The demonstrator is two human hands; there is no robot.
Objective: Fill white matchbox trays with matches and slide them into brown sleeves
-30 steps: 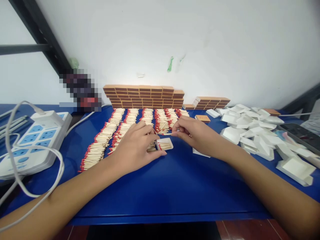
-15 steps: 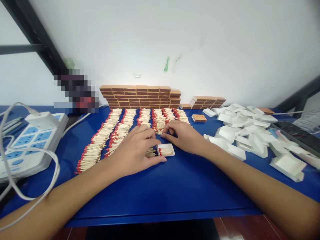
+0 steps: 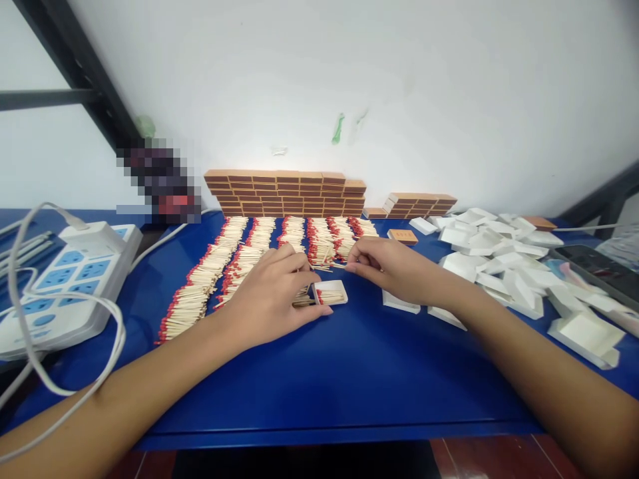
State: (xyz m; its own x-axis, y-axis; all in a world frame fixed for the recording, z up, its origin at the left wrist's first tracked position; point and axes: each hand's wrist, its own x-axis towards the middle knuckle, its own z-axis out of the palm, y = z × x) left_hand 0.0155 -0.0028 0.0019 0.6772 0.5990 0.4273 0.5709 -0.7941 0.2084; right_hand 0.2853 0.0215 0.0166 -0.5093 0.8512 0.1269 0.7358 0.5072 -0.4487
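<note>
My left hand [image 3: 272,293] grips a small white matchbox tray [image 3: 341,301] by its left end, between thumb and index finger. Red-tipped matches [image 3: 329,295] lie inside the tray, and more sticks show between my left fingers and the tray. My right hand [image 3: 392,269] is just right of the tray, thumb and index finger pinched at the end of a loose match [image 3: 338,266]. Behind both hands, matches are laid in several long rows [image 3: 192,286] with red heads to the left. My left hand covers part of these rows.
Stacked matchboxes [image 3: 287,193] line the wall, with a shorter stack [image 3: 422,204] to the right. A single matchbox [image 3: 403,237] lies in front. White trays [image 3: 499,249] are heaped at right by a phone [image 3: 599,269]. A power strip [image 3: 64,286] and cable [image 3: 117,339] lie left.
My right hand has moved right, away from the tray, and its fingertips are now at a loose match. The left hand stays on the tray. The view has shifted slightly.
</note>
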